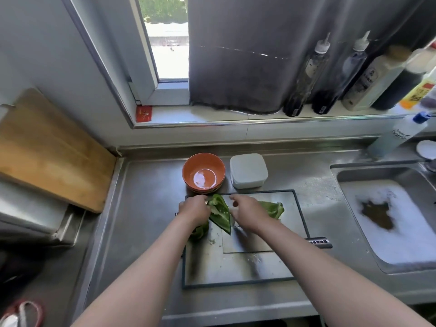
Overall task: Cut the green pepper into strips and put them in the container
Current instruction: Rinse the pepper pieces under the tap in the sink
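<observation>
While both forearms reach over the steel counter (146, 208), the left grip (194, 211) is curled tight on the upper left edge of the middle pepper piece (220, 214), which lies inner side up on the steel cutting board (236, 272). The right grip (247, 214) sits against that piece's right edge with the forefinger stretched forward; whether its thumb pinches the flesh cannot be told. A second pepper piece (273, 208) lies on the board just beyond the right grip, and a third pepper piece (200, 232) shows under the left wrist at the board's left rim. A cleaver (250, 241) lies flat on the board, handle to the right. Beyond the board's far edge stand an orange bowl (204, 173) and a white container (249, 172) with its lid on, side by side. A sink (335, 171) holding foam lies to the right
</observation>
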Motion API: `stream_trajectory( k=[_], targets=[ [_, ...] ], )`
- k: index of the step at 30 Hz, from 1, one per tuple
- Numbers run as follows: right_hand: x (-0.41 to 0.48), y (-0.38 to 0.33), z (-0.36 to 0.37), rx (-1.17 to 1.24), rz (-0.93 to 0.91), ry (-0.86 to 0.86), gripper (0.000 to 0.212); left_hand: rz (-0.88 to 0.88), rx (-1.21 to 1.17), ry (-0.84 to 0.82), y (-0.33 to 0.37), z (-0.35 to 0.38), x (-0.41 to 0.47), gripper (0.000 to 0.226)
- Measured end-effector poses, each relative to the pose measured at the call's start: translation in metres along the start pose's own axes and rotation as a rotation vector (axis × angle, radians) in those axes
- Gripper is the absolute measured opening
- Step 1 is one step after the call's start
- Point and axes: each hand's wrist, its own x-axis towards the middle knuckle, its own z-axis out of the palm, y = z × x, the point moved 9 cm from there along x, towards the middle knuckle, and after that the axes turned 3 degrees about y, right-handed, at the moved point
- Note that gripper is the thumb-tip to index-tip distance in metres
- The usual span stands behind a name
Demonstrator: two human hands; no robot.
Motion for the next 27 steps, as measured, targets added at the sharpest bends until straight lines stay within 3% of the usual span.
stream_trajectory(
  k=[4,9,13,16,22,27],
  targets=[
    [0.017,-0.006,0.021,0.09,0.084,0.001,0.047,0.085,-0.033,0.068,0.004,-0.005,0.005,0.035],
    [0.019,0.002,0.02,0.164,0.149,0.033,0.017,0.165,-0.176,0.067,0.01,-0.008,0.006,0.032],
    [0.013,0.01,-0.011,0.323,0.143,0.093,0.019,0.305,-0.407,0.055,0.045,-0.027,-0.003,0.026],
    [0.007,0.023,-0.049,0.407,0.114,0.114,0.021,0.317,-0.675,0.011,0.082,-0.038,-0.008,0.016],
    [-0.017,0.113,-0.131,0.541,0.206,0.212,0.025,0.287,-0.881,-0.177,0.202,-0.013,-0.011,0.013],
    [-0.055,0.231,-0.185,0.681,0.34,0.316,0.027,0.295,-0.88,-0.377,0.324,0.054,-0.013,0.022]
  ],
)
